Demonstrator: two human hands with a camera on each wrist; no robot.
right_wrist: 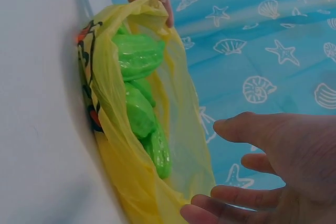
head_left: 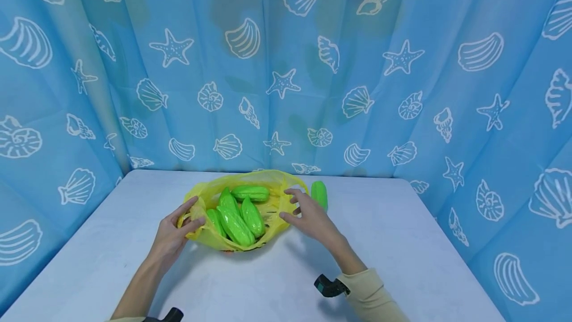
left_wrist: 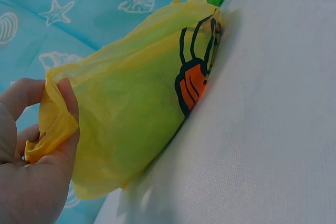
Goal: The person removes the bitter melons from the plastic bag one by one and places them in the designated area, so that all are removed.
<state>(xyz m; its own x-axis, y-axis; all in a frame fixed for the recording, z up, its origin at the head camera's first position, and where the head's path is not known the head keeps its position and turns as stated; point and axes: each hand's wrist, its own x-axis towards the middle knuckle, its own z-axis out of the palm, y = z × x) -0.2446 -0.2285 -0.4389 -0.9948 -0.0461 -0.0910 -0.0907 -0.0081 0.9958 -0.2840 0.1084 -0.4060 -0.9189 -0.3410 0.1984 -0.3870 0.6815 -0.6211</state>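
Note:
A yellow plastic bag (head_left: pixel 263 177) lies on the table with its mouth open, holding several shiny green ribbed gourds (head_left: pixel 237 225). At its left end, my left hand (head_left: pixel 172 237) pinches the gathered yellow plastic between thumb and fingers, as the left wrist view also shows. My right hand (head_left: pixel 310 217) hovers by the bag's right edge, its fingers spread and nothing held; whether a fingertip touches the plastic I cannot tell. Another green gourd (head_left: pixel 319 194) lies outside the bag, just beyond the right hand. The bag's side carries a black and orange print (left_wrist: pixel 193 85).
The white table (head_left: pixel 393 252) ends at the back against a blue curtain (head_left: pixel 286 113) with white shells and starfish. More curtain hangs on both sides. A black device (head_left: pixel 329 286) sits on the right wrist, by a beige sleeve (head_left: pixel 368 292).

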